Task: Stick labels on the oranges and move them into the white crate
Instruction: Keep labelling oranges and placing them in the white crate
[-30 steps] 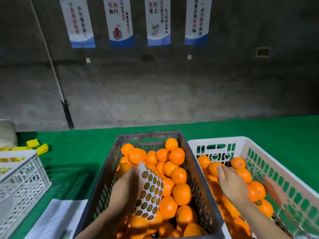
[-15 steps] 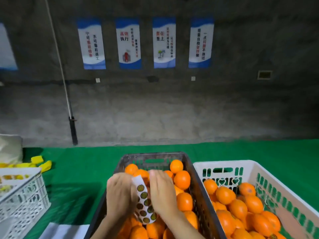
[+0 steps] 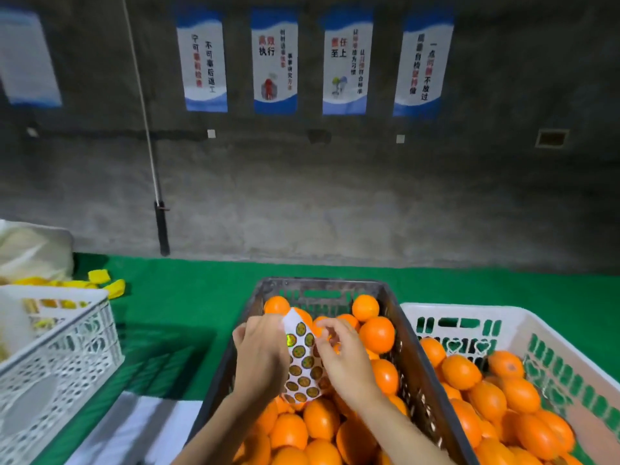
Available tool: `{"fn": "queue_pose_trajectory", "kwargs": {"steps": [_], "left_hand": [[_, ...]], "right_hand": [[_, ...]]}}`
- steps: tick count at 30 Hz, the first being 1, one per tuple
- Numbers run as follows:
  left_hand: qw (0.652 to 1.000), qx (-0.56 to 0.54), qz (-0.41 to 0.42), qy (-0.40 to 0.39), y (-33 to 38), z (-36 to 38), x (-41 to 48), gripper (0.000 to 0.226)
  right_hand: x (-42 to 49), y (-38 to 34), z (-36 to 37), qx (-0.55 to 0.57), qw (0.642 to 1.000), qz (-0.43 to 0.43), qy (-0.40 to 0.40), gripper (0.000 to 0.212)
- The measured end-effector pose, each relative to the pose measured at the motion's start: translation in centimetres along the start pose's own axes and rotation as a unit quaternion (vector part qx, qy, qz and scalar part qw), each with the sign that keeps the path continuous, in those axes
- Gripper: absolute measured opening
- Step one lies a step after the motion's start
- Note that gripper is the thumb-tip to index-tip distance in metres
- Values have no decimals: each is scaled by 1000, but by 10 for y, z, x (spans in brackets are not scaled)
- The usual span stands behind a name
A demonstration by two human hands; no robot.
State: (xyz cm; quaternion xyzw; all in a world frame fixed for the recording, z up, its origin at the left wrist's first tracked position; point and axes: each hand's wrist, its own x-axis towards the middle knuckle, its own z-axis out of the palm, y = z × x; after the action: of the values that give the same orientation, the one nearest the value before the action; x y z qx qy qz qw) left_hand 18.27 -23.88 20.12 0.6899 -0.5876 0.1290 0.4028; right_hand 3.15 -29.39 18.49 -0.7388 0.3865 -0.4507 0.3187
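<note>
At the far left, a white perforated plastic crate (image 3: 60, 350) stands on the green mat (image 3: 188, 297), with yellow pieces (image 3: 104, 283) lying on the mat behind it and a pale sack (image 3: 33, 253) at the frame edge. A flat white sheet (image 3: 134, 427) lies on the mat in front of this crate, just beside the near left corner of the dark grey slatted plastic crate (image 3: 322, 290).

The dark grey crate occupies the centre and is filled with loose round oranges (image 3: 375, 333). Both hands work above its contents. The left hand (image 3: 261, 357) is curled around the left edge of a white backing sheet of round dark-and-gold labels (image 3: 302, 357), thumb and fingers pinching the sheet near its upper end. The sheet stands roughly upright, tilted slightly, between the two hands. The right hand (image 3: 342, 360) is at the right edge of the sheet, with thumb and forefinger brought together at its upper part and the remaining fingers loosely bent. Whether a label is pinched between these fingertips cannot be determined.

To the right, touching the dark crate's side wall, stands the white plastic crate with green slots (image 3: 469, 317). It holds a layer of oranges (image 3: 496, 394) across its floor. On the grey concrete wall behind, four white-and-blue posters (image 3: 345, 62) hang in a row.
</note>
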Motion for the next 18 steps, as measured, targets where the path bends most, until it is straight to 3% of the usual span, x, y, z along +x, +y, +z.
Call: {"fn": "queue_pose_trajectory", "kwargs": {"steps": [5, 7, 13, 15, 18], "left_hand": [[997, -49, -55, -7, 5, -2, 2, 28], [986, -125, -113, -20, 5, 1, -1, 23], [967, -202, -145, -63, 13, 22, -5, 24], [959, -233, -151, -61, 13, 27, -2, 16], [958, -237, -145, -76, 9, 29, 0, 31]], "right_hand": [[7, -9, -4, -190, 972, -137, -27, 44], [4, -6, -4, -253, 946, -201, -41, 48], [-6, 5, -4, -314, 928, -200, 29, 37], [0, 3, -4, -277, 945, -168, 41, 34], [7, 7, -4, -228, 965, -129, 18, 34]]}}
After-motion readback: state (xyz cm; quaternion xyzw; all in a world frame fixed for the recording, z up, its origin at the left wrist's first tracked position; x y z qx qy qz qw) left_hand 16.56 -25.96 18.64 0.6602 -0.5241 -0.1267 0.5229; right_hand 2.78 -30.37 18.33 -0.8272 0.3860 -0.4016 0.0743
